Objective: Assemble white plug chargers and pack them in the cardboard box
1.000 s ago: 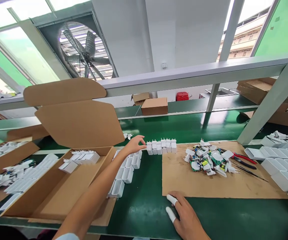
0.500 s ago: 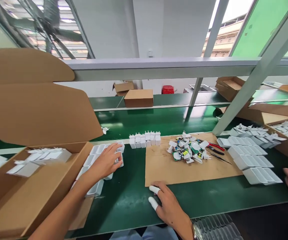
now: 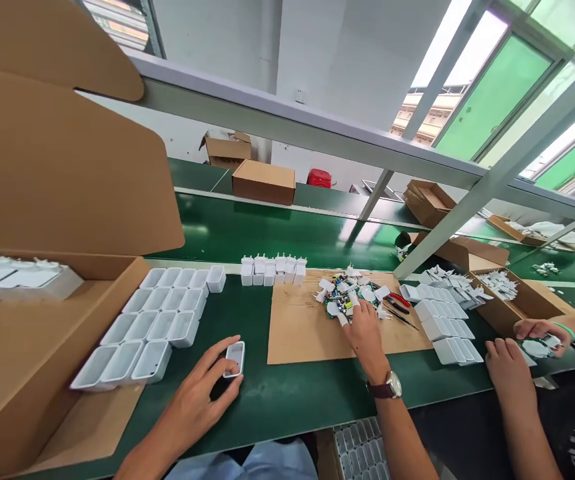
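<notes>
My left hand (image 3: pixel 204 387) grips a small white plastic housing (image 3: pixel 235 358), an open-topped box, between thumb and fingers just above the green work surface. My right hand (image 3: pixel 366 333) reaches into a pile of small circuit boards with white plastic parts (image 3: pixel 340 288). White covers sit on its thumb and index finger, which are spread apart and touch the pile's near edge. The pile rests on a flat cardboard sheet (image 3: pixel 297 333). Rows of white open housings (image 3: pixel 142 327) stand left of my left hand. Behind, white assembled units (image 3: pixel 273 270) stand in a row.
Red-handled pliers (image 3: pixel 400 300) and tweezers (image 3: pixel 402 318) lie right of the pile. More white housings (image 3: pixel 450 327) stand beyond. A large open carton (image 3: pixel 67 373) fills the left side. At right, a co-worker's hands (image 3: pixel 512 363) handle a part. A slanted metal post (image 3: pixel 447 230) crosses behind.
My left hand has left the housing rows, moving right and nearer with one housing. My right hand has gone from the table edge forward to the pile. The view has tilted and shifted right.
</notes>
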